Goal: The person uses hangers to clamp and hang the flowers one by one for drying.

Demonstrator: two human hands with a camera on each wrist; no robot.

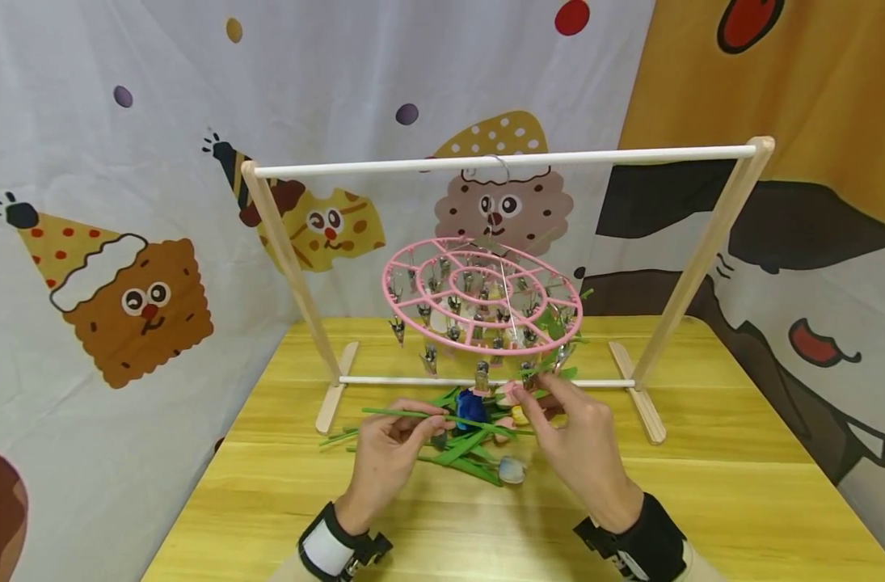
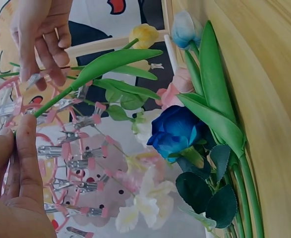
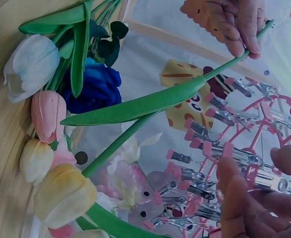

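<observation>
The left hand pinches the yellow tulip by its stem, laid left to right. Its bloom points right, below the clip gripped by the nearer right hand

Two black wrist bands sit low in the frame, the left one with a white patch. Pale cream sleeves peek out.

Head cam bright, pale sheen on tabletop; both wrist cams dimmer, colours greyish
</observation>
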